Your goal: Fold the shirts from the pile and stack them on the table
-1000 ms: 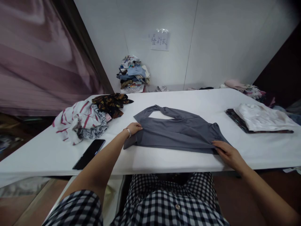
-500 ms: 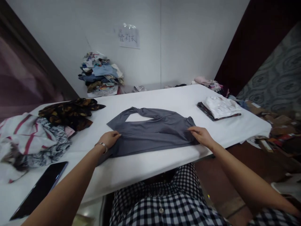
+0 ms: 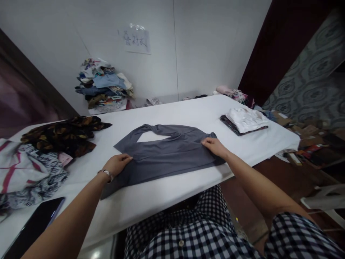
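Observation:
A grey garment (image 3: pixel 167 154) lies partly folded on the white table (image 3: pixel 188 111), with a loop of fabric at its far left end. My left hand (image 3: pixel 117 163), a bracelet on its wrist, holds the garment's near left edge with curled fingers. My right hand (image 3: pixel 214 145) grips the fabric at the garment's right end. Both forearms reach over the table's near edge from checked sleeves.
A folded white piece on a dark one (image 3: pixel 244 120) lies at the right. Unfolded clothes, striped (image 3: pixel 16 169) and dark patterned (image 3: pixel 61 133), lie at the left, with a black phone (image 3: pixel 35 225) near them. A clothes pile (image 3: pixel 104 84) stands by the wall. Boxes (image 3: pixel 309 140) clutter the floor.
The view has swung to the right. My right hand has moved from the garment's near right corner up to its right end. My left hand stays at the left edge.

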A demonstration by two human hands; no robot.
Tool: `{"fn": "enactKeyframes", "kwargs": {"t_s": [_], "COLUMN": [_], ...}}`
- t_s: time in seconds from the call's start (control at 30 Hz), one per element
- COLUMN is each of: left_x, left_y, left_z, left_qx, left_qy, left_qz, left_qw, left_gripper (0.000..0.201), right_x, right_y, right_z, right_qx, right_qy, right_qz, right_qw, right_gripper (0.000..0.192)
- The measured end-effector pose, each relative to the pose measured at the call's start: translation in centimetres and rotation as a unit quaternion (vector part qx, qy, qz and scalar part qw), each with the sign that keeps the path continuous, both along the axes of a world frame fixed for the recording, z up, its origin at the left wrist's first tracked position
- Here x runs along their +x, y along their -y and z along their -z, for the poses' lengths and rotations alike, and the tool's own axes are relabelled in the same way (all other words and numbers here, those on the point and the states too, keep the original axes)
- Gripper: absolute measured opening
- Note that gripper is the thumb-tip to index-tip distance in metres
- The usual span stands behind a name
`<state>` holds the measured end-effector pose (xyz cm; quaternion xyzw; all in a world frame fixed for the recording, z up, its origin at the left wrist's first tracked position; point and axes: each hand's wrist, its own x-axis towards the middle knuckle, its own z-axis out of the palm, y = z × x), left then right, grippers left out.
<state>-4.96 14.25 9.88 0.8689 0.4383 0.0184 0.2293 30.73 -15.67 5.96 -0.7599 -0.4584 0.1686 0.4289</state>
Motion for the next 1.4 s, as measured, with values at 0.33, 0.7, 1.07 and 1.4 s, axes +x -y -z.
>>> {"fn": "enactKeyframes", "kwargs": {"t_s": [0.33, 0.7, 1.07, 1.4], "left_x": [1.6, 0.5, 2.2, 0.8], "left_y": [-1.5, -0.6, -0.6, -1.0], "left_z": [0.9, -0.2, -0.6, -0.8], "left_qx": [-0.021, -0.057, -0.082, -0.082], "left_qy": [-0.040, -0.032, -0.013, -0.071], "left_qz": [-0.029, -0.049, -0.035, 0.002], "left_qw": [0.999, 0.997, 0.996, 0.994], "left_gripper": [0.034, 0.031, 0.032, 0.038], "right_x": [3.2, -0.2, 1.8, -1.4], "right_y": [3.8, 5.9, 7.8, 7.6], "right_z": [-1.2, 1.2, 1.7, 1.2], "right_qx": [-0.004, -0.037, 0.048, -0.036], "right_qy": [0.015, 0.288, 0.271, 0.359], "right_qz": [0.004, -0.114, -0.055, -0.063], "right_qw": [1.000, 0.950, 0.960, 0.931], "right_gripper": [0.019, 0.052, 0.037, 0.054]}}
